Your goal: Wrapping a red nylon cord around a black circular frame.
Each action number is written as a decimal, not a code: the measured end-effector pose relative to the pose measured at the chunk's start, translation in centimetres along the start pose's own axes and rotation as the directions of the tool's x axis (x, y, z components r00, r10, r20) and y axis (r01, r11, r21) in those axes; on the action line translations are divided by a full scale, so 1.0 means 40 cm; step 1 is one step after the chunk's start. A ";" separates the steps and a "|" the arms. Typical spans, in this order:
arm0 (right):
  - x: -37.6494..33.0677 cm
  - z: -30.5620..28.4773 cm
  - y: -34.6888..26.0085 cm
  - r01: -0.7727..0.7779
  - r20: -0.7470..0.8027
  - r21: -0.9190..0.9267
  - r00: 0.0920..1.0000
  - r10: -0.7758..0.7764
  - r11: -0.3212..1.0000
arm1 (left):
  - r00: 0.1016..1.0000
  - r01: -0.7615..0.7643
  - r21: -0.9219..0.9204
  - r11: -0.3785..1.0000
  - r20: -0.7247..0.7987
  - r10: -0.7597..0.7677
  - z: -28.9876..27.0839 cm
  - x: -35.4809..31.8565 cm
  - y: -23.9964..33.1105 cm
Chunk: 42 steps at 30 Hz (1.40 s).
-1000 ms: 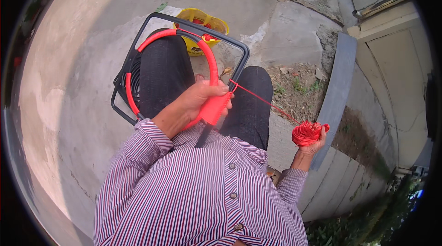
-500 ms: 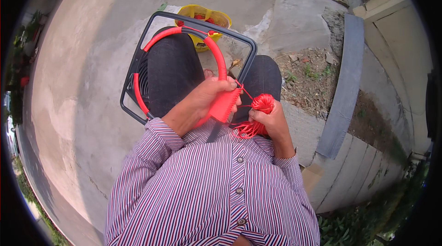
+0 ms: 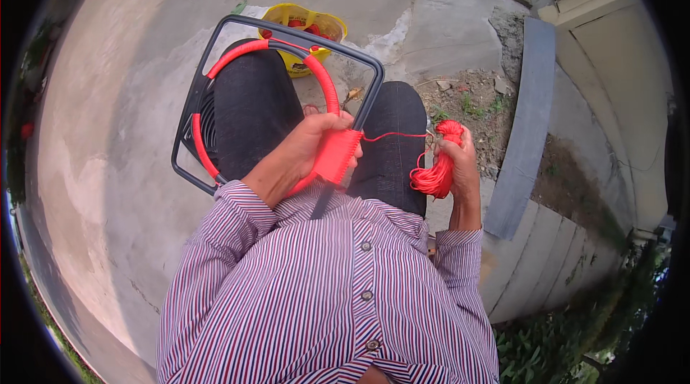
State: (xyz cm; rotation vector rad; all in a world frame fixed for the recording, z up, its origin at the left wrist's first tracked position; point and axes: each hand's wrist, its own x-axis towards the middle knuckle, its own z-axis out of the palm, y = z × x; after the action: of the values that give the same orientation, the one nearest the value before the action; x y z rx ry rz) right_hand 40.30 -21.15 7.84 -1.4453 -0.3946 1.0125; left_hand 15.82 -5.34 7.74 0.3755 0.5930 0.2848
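Across my thighs lies a black metal frame (image 3: 371,71) with an inner ring, and red cord is wound tightly round parts of that ring. My left hand (image 3: 316,141) is closed around a broad red-wrapped section (image 3: 336,156) where ring and frame meet. Out to the right, my right hand (image 3: 460,158) grips a bundle of red cord (image 3: 438,172), with loose loops hanging below the fingers. A single strand (image 3: 394,134) runs from the wrapped section across my right thigh to the bundle. Black coils (image 3: 205,122) show at the frame's left side.
Beyond my knees a yellow bucket (image 3: 293,64) stands on the concrete, with red things inside. To the right are a patch of soil with rubble (image 3: 471,107), a long grey board (image 3: 528,125) and a wall (image 3: 625,104).
My right hand has moved right, away from the frame, with the cord bundle. The strand between is now longer and more stretched out. My left hand keeps its hold.
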 end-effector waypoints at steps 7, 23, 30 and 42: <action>0.044 0.142 -0.152 0.500 0.214 -0.511 0.862 -0.459 0.700 | 0.968 -0.222 0.128 0.967 -0.088 0.234 -0.001 0.006 -0.027; 0.088 0.186 -0.035 0.734 0.270 -0.530 0.620 -0.737 0.424 | 0.960 -0.266 0.107 0.958 0.114 0.254 0.030 -0.020 -0.031; 0.017 0.179 0.055 0.612 0.419 -0.666 0.780 -0.465 0.426 | 0.990 -0.133 0.096 0.987 0.055 0.128 0.017 0.002 -0.030; -0.097 0.053 -0.026 0.201 0.307 0.520 0.863 -0.401 0.830 | 0.998 -0.023 0.242 0.970 -0.057 0.037 -0.002 0.019 -0.035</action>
State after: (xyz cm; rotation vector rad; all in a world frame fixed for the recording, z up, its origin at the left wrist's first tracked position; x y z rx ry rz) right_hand 36.88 -22.59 10.45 -0.6919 -0.6128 1.0479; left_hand 16.60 -6.30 6.73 0.6123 0.6854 0.2545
